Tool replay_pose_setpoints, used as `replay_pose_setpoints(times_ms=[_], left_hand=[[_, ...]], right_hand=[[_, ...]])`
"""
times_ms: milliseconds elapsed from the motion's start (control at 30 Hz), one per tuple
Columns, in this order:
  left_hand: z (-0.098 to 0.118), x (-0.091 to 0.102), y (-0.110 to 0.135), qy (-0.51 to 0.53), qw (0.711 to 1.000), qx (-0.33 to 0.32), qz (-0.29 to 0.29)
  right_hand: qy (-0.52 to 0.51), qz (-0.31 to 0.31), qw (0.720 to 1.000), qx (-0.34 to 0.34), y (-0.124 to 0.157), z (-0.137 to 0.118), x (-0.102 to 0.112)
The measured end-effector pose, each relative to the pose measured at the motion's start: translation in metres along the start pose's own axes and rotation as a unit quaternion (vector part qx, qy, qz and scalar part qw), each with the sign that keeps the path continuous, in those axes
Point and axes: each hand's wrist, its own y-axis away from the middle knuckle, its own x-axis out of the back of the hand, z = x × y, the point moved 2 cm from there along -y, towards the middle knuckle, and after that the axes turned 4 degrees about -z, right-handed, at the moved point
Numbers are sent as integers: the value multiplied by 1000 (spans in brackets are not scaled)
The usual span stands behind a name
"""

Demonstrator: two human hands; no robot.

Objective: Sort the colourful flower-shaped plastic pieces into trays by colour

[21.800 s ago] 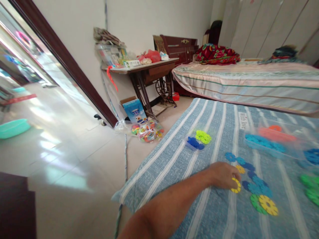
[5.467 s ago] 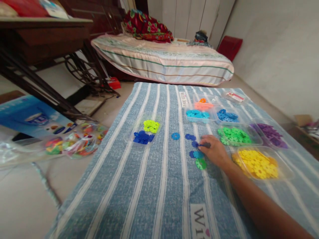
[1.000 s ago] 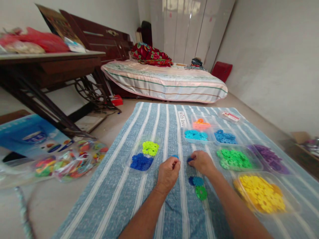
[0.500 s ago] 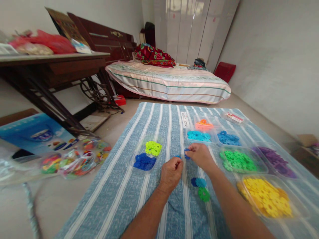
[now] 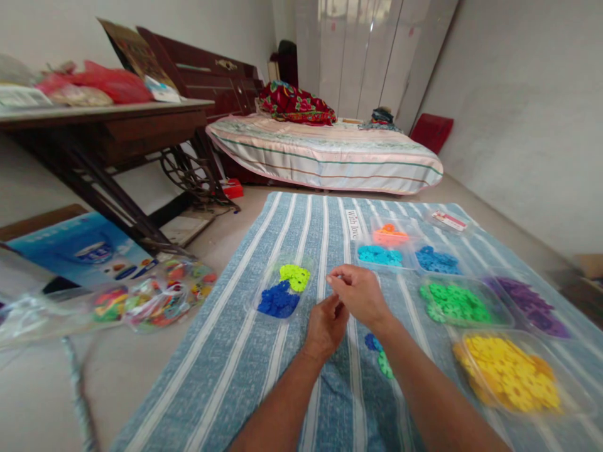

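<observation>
Close together over the cloth, my left hand (image 5: 326, 325) and my right hand (image 5: 362, 296) touch or overlap, the right one above and slightly ahead. Both have their fingers closed in a pinch. The blue notched plastic discs seen in them a moment earlier are now hidden by the fingers. Under my right forearm lie a dark blue disc (image 5: 370, 341) and a green disc (image 5: 384, 364), partly covered. Left of my hands, a clear tray (image 5: 253, 309) holds dark blue discs (image 5: 279, 299) and lime-yellow discs (image 5: 294, 276).
Right of my hands stand clear tubs of orange discs (image 5: 390, 233), light blue discs (image 5: 379, 255), blue discs (image 5: 437, 260), green discs (image 5: 456, 302), purple discs (image 5: 530, 304) and yellow discs (image 5: 513, 373). A small box (image 5: 448, 220) lies behind them. Beyond the striped cloth (image 5: 226, 351) is a bed (image 5: 325, 157).
My right hand has moved left, over to my left hand, and the blue discs in them have gone out of sight. The view has shifted slightly.
</observation>
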Motion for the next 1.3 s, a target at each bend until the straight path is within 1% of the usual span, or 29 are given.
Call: replay_pose_setpoints(times_ms=[100,167,233,300,433,567,767,900,1000,1100,1167,1300], left_hand=[[5,3,1,-9,1000,-13,-20],[7,5,0,-24,999,-6,-24],[7,5,-2,-31,999,-2,-25],[7,5,-3,-32,999,-5,-24],[7,5,-3,-37,999,-7,-23],[7,5,-2,-55,998,-7,-30],[6,5,-2,-65,997,-21,-29],[6,5,-1,-80,996,-26,-33],[8,5,0,-93,995,-28,-33],[10,6,0,-76,996,-31,-20],[9,7,-1,-44,999,-21,8],[4,10,-2,27,997,26,65]], right_hand=[[-12,11,999,-51,22,32,27],[-14,31,996,-82,37,51,45],[1,46,993,-105,52,66,57],[42,41,991,-122,67,76,64],[128,-16,982,-140,89,89,63],[178,-72,971,-144,98,90,56],[251,-106,951,-148,96,78,51],[285,-108,941,-150,96,76,49],[269,-103,946,-151,97,78,49],[219,-88,959,-155,99,83,50],[177,-73,968,-160,100,88,51],[97,-42,981,-164,101,93,53]])
